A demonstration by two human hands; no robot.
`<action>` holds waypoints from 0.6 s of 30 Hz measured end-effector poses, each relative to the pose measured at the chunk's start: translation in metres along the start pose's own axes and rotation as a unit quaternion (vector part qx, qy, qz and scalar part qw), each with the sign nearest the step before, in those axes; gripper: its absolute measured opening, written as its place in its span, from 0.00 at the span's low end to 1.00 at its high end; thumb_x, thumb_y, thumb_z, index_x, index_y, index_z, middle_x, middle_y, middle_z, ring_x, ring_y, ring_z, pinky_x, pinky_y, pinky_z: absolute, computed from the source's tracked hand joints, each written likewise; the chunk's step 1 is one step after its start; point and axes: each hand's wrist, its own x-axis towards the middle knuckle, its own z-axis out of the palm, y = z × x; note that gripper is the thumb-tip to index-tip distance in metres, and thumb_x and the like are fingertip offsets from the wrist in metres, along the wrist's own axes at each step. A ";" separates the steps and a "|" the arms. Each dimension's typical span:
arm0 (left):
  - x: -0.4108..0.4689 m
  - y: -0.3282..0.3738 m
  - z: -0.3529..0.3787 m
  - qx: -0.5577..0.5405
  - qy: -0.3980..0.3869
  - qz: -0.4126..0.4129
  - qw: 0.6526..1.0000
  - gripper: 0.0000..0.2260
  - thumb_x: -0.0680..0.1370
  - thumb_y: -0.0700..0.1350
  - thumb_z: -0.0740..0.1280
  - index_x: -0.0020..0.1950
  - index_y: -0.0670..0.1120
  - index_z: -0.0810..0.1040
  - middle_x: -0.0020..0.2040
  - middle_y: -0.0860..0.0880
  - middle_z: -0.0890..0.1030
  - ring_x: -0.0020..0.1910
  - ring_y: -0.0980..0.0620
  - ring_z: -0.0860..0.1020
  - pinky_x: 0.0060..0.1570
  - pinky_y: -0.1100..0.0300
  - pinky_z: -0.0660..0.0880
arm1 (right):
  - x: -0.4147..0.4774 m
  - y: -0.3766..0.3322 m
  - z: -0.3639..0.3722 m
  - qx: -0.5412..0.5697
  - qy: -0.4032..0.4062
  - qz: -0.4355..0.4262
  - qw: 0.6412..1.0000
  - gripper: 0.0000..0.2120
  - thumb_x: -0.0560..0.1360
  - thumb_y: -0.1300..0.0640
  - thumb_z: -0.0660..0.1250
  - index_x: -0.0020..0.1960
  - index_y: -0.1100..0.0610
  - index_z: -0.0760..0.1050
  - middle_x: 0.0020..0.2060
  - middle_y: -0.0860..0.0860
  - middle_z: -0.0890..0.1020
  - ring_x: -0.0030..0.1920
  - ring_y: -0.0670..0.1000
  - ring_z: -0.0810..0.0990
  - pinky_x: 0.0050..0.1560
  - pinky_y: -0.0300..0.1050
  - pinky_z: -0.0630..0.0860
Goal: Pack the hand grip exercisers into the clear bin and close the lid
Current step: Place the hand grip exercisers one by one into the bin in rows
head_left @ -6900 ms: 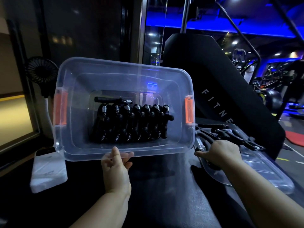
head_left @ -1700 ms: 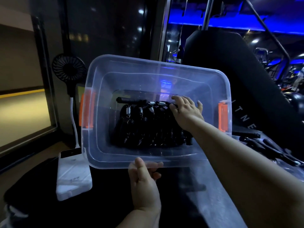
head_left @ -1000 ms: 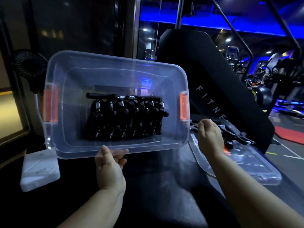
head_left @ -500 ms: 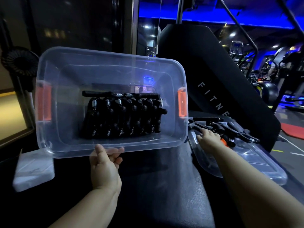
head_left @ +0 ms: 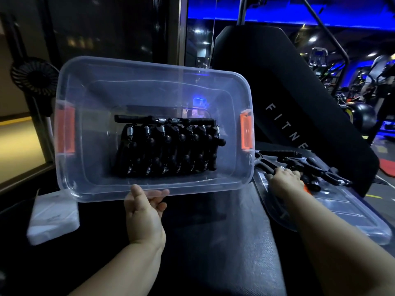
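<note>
From the head camera, the left hand (head_left: 145, 212) grips the near rim of the clear bin (head_left: 149, 82), tipped mouth-toward-camera with its long axis left-right and packed exercisers (head_left: 168, 150) rowed inside, while the right hand (head_left: 285, 180) closes on a loose exerciser (head_left: 265, 163) lying on the lid (head_left: 342, 212).

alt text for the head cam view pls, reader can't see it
A left hand tilts a clear bin holding a packed row of black hand grip exercisers, while the right hand reaches loose exercisers on the clear lid beside it.
</note>
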 end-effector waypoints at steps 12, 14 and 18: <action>-0.002 0.004 0.001 -0.003 -0.003 -0.011 1.000 0.15 0.83 0.56 0.53 0.44 0.48 0.71 0.31 0.51 0.83 0.36 0.57 0.83 0.40 0.59 0.71 | -0.020 0.029 -0.012 -0.016 -0.008 -0.070 0.997 0.12 0.78 0.50 0.56 0.54 0.55 0.75 0.56 0.58 0.77 0.58 0.61 0.69 0.52 0.49 0.66; -0.003 0.005 0.001 -0.003 -0.003 -0.012 1.000 0.14 0.83 0.56 0.53 0.45 0.49 0.71 0.30 0.52 0.83 0.36 0.57 0.83 0.40 0.59 0.71 | -0.027 0.040 -0.015 -0.023 -0.010 -0.083 0.996 0.11 0.79 0.51 0.57 0.54 0.53 0.75 0.56 0.58 0.78 0.56 0.61 0.70 0.49 0.47 0.64; -0.004 0.006 0.002 -0.005 -0.006 -0.017 1.000 0.15 0.83 0.56 0.53 0.45 0.49 0.70 0.30 0.52 0.83 0.36 0.57 0.83 0.40 0.59 0.72 | -0.043 0.054 -0.027 -0.072 -0.021 -0.096 0.993 0.10 0.79 0.52 0.58 0.53 0.52 0.77 0.54 0.56 0.80 0.55 0.58 0.75 0.48 0.46 0.64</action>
